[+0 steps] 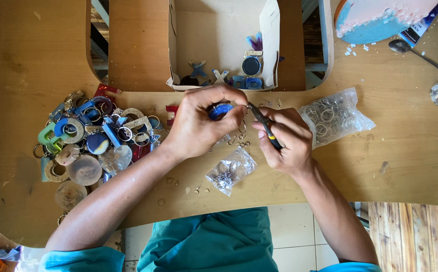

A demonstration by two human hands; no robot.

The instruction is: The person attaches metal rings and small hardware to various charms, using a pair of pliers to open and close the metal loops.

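Left hand (196, 126) pinches blue charm (220, 110); right hand (284, 138) clenched on pliers (264, 124), tips at charm's edge. Looks like ring-fitting step; next needs steady closing of loose ring (242, 143) from worktop (405, 151).

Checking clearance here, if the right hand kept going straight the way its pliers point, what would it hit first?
The right hand points its pliers up-left at the blue piece pinched in the left hand; it would likely meet that first.
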